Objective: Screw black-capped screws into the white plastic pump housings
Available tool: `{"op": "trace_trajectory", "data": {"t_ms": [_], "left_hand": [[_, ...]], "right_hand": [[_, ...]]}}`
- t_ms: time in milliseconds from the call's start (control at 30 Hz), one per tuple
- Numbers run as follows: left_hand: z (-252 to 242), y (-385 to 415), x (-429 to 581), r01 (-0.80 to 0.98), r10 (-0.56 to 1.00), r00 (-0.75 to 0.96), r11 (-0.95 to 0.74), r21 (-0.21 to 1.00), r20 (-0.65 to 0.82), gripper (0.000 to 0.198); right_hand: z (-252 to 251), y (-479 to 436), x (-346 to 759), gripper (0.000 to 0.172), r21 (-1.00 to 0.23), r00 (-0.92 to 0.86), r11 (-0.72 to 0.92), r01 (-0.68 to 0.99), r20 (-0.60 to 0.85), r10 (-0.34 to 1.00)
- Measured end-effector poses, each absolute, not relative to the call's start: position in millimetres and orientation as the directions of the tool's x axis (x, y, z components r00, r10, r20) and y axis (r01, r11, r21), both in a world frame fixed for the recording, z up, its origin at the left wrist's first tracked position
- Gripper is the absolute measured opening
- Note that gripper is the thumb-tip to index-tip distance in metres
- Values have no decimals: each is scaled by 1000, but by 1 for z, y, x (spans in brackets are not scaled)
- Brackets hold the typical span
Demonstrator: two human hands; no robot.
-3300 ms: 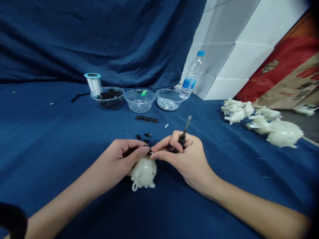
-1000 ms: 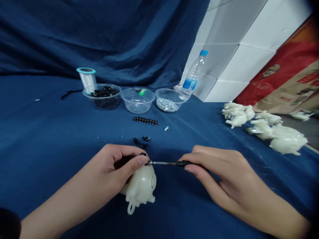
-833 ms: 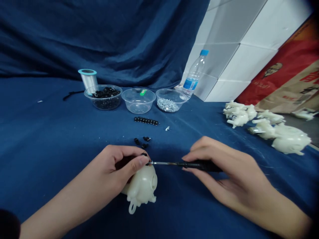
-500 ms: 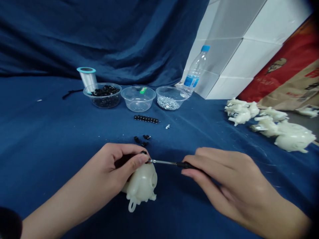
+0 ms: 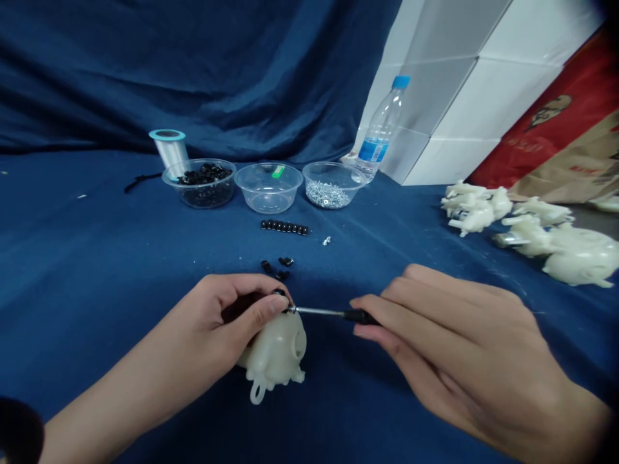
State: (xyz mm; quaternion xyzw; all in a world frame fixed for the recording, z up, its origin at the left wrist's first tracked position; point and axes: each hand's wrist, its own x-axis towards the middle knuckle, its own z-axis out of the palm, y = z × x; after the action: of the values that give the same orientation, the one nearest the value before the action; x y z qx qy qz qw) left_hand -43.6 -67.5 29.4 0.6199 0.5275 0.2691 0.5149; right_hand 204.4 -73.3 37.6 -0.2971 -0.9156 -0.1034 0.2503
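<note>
Between the thumb and forefinger of my left hand (image 5: 232, 312) a small black plastic piece (image 5: 280, 293) is pinched, mostly hidden by the fingers. My right hand (image 5: 459, 348) is closed on the black handle of a screwdriver (image 5: 319, 312), its shaft lying level and pointing left. A small silver screw (image 5: 293, 309) sits at the screwdriver's tip, against the black piece. Right under my left fingers rests a cream plastic body part (image 5: 278, 351) with a loop; whether the hand also touches it, I cannot tell. Several loose black pieces (image 5: 278, 267) lie just beyond.
Farther back stand a tub of black pieces (image 5: 206, 193), a clear tub (image 5: 268, 203) and a tub of screws (image 5: 329, 193). A row of black pieces (image 5: 284, 227) and a few loose screws (image 5: 327, 240) lie nearer. Cream parts (image 5: 575, 251) are at right, a bottle (image 5: 377, 145) behind.
My right hand has rolled around the screwdriver handle, its knuckles now higher and farther right. The left hand keeps its pinch, and the view has shifted slightly.
</note>
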Motion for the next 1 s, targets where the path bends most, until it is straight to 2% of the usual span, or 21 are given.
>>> {"op": "trace_trajectory", "data": {"t_ms": [100, 167, 233, 300, 333, 400, 467, 533, 633, 833, 1000], "left_hand": [[29, -67, -43, 366, 935, 300, 71, 928, -189, 29], [30, -69, -39, 355, 928, 309, 90, 931, -207, 28], [31, -72, -35, 329, 895, 366, 132, 935, -255, 25], [32, -76, -32, 300, 856, 410, 198, 933, -314, 22], [33, -77, -31, 283, 851, 403, 234, 930, -337, 22], [33, -80, -32, 244, 859, 358, 292, 925, -365, 25], [32, -80, -33, 228, 866, 330, 313, 922, -376, 27], [31, -80, -33, 257, 868, 325, 301, 918, -375, 28], [31, -80, -33, 312, 882, 310, 258, 914, -355, 33], [32, -81, -36, 431, 895, 294, 189, 882, -336, 36], [29, -75, -37, 375, 880, 360, 167, 912, -309, 29]], "right_hand": [[36, -73, 200, 7, -199, -624, 777, 598, 494, 606], [38, -75, 194, 16, -406, -574, 692, 597, 387, 722], [41, -77, 188, 22, -559, -569, 586, 587, 231, 790], [45, -77, 188, 21, -631, -574, 534, 563, 166, 802], [47, -76, 191, 18, -648, -555, 526, 552, 186, 811], [49, -70, 203, 19, -705, -427, 461, 539, 244, 871], [48, -62, 216, 29, -803, -261, 366, 471, 269, 927], [46, -55, 225, 30, -868, -201, 295, 400, 231, 952], [43, -51, 226, 28, -884, -242, 258, 390, 172, 955], [48, -56, 216, 21, -811, -281, 342, 475, 228, 932], [51, -60, 215, 14, -753, -321, 399, 524, 259, 911]]}}
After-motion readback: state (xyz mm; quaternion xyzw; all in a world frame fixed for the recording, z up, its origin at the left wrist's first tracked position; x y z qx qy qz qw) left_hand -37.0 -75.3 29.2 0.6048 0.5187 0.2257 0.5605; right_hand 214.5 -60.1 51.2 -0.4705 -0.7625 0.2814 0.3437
